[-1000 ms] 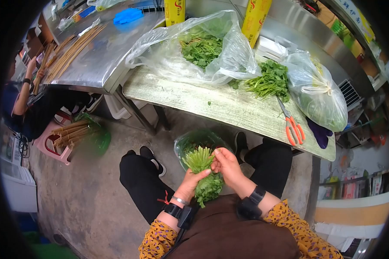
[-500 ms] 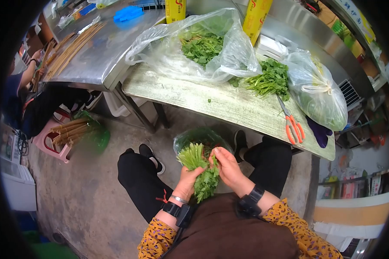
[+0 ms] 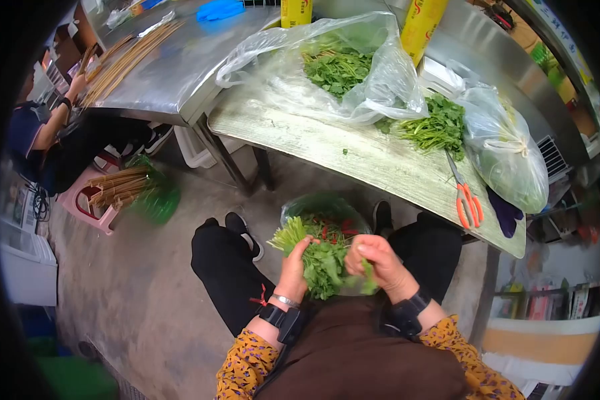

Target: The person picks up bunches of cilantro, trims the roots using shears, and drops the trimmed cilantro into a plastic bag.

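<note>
My left hand (image 3: 295, 268) is wrapped round a bunch of leafy greens (image 3: 323, 265), cut stems pointing up and left, leaves hanging toward my lap. Just to the right, my right hand (image 3: 377, 261) is closed, with a small blurred green sprig (image 3: 368, 279) hanging from its fingers. Beyond both hands, between my feet, a clear plastic bag (image 3: 305, 204) holds green scraps and some red pieces. Another pile of greens (image 3: 440, 127) lies on the pale table beside orange-handled scissors (image 3: 469, 203).
The pale table (image 3: 300, 143) bears an open bag of greens (image 3: 340, 70), a tied bag (image 3: 507, 150) and a dark purple item (image 3: 505, 212). At the left, a person (image 3: 37, 133) sits by a steel table (image 3: 180, 63) with long sticks (image 3: 130, 60); a pink stool (image 3: 80, 200) stands below.
My right hand has moved away from the bunch to the right and closed, a sprig hanging from it. The whole view has shifted slightly, so the tables appear further right.
</note>
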A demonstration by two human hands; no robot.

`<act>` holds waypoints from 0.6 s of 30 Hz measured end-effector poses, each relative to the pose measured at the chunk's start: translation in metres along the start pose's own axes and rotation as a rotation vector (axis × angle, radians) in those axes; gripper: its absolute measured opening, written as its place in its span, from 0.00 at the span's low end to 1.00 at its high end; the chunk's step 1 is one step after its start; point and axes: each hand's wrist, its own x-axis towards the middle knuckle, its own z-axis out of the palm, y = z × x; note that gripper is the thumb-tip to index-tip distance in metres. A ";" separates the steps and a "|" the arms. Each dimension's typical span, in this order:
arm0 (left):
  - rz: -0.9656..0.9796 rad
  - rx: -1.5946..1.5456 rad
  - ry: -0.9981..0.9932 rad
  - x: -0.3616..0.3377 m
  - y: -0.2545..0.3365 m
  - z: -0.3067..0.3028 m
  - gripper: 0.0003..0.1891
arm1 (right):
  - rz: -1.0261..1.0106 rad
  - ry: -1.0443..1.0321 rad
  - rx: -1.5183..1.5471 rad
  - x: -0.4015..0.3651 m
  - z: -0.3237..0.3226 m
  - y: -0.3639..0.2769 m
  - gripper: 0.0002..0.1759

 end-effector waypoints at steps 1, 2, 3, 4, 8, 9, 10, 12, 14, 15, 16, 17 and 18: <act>-0.002 0.000 0.001 0.002 -0.001 -0.002 0.11 | 0.014 -0.045 0.052 -0.004 0.004 -0.012 0.13; 0.026 0.005 0.023 0.005 -0.003 -0.003 0.10 | 0.058 -0.066 0.064 -0.006 -0.002 -0.017 0.13; 0.053 0.011 0.044 0.005 -0.004 -0.002 0.09 | 0.101 -0.088 0.075 -0.006 -0.006 -0.021 0.13; 0.051 0.011 0.042 0.005 -0.005 -0.002 0.09 | 0.099 -0.085 0.073 -0.002 -0.007 -0.021 0.13; -0.008 0.145 -0.158 -0.002 -0.007 0.002 0.13 | -0.102 0.221 -0.912 0.019 -0.022 0.011 0.08; -0.057 0.147 -0.260 -0.005 -0.006 0.004 0.14 | -0.054 0.324 -0.768 0.022 -0.019 0.018 0.08; -0.093 0.155 -0.275 -0.008 -0.005 0.006 0.16 | -0.054 0.336 -0.771 0.024 -0.021 0.022 0.08; -0.121 0.167 -0.254 -0.015 0.000 0.013 0.17 | -0.027 0.442 -0.887 0.026 -0.024 0.030 0.07; -0.085 0.225 -0.245 -0.018 0.000 0.015 0.20 | -0.038 0.449 -0.807 0.027 -0.024 0.034 0.06; -0.087 0.229 -0.244 -0.019 0.002 0.016 0.20 | -0.049 0.456 -0.732 0.027 -0.022 0.034 0.06; -0.095 0.269 -0.294 -0.020 0.005 0.018 0.20 | -0.048 0.460 -0.729 0.026 -0.021 0.033 0.06; -0.103 0.307 -0.345 -0.021 0.005 0.021 0.20 | 0.004 0.458 -0.644 0.025 -0.020 0.030 0.06; -0.106 0.306 -0.347 -0.018 0.002 0.018 0.20 | 0.055 0.453 -0.561 0.025 -0.019 0.028 0.05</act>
